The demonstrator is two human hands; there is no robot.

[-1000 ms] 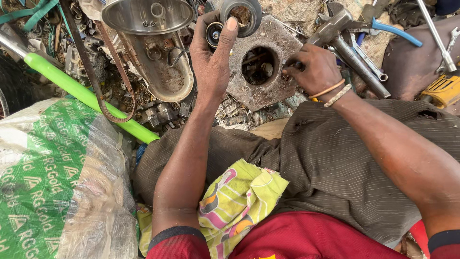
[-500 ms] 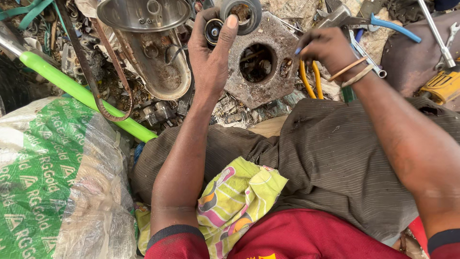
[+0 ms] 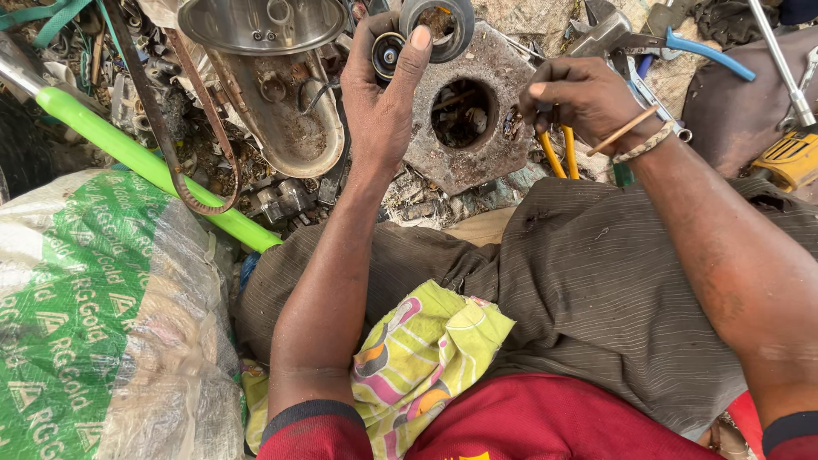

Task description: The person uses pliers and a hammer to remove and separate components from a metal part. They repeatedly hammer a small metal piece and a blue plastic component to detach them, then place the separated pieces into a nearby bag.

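Lying at the far left, a green-and-white woven sack (image 3: 77, 298) is seen beside a bright green pipe (image 3: 145, 162). A dented steel housing (image 3: 273, 77) and a rusty belt (image 3: 162, 128) are found next. The left hand (image 3: 383, 102) is raised, its fingers curled around a small round bearing (image 3: 388, 53), the thumb pressed against a dark ring (image 3: 439, 25). A grimy metal plate (image 3: 473, 111) with a round hole is set between the hands. The right hand (image 3: 588, 98) is closed on yellow-handled pliers (image 3: 558, 153), fingers pressed together.

Bright, even daylight from above; soft shadows; sharp centre; slight wide-angle stretching and blur at edges.
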